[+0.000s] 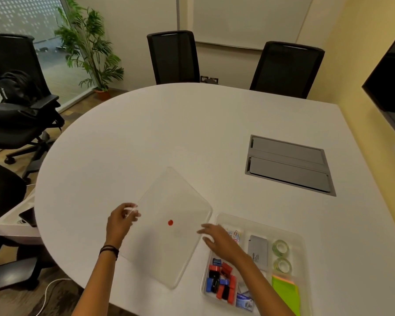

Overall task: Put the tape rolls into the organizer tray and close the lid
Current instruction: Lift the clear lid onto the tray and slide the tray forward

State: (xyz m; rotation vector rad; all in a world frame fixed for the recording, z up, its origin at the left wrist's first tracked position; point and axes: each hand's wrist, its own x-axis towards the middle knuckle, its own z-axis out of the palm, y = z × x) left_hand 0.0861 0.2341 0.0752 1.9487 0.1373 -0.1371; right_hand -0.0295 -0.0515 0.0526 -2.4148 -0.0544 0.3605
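The clear organizer tray (219,218) lies open on the white table at the lower right. Two greenish tape rolls (280,247) (282,265) sit in its right-hand compartment, one behind the other. The clear lid (169,201), marked with a small red dot, lies flat on the table just left of the tray. My left hand (121,222) pinches the lid's left edge. My right hand (219,241) rests on the lid's right edge, above the tray's left side, with its fingers spread.
The tray also holds red, blue and black binder clips (221,281), paper clips, a grey card box (258,252) and green sticky notes (285,293). A grey cable hatch (287,165) is set into the table farther right. Black chairs (173,57) surround the table.
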